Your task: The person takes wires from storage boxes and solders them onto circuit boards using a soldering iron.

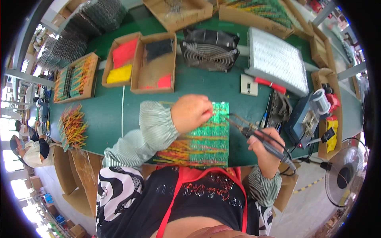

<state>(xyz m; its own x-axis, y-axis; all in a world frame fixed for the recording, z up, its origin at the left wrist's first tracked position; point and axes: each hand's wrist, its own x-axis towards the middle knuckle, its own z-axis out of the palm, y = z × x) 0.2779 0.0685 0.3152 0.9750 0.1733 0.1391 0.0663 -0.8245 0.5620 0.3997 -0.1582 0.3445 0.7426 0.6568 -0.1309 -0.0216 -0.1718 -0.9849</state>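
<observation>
A green circuit board panel (pixel 216 139) lies on the bench in front of me, with rows of red, yellow and orange wires (pixel 174 152) running off its left side. Over its upper part, my left hand (pixel 192 113) is closed with the fingertips pinched at the board; what they pinch is too small and hidden to make out. My right hand (pixel 266 147) grips a soldering iron (pixel 268 146) with a thin curved guide beside its shaft. Its tip points left, at the board's upper area close to my left fingertips. Whether the tip touches cannot be told.
Soldering station (pixel 303 121) and solder spool (pixel 320 101) stand at the right. A black fan (pixel 210 51) sits beyond the board, near cardboard trays (pixel 152 85) of red, yellow and black pieces. Another wired bundle (pixel 73 127) lies left. Floor fan (pixel 344 174) at lower right; a person (pixel 33 148) far left.
</observation>
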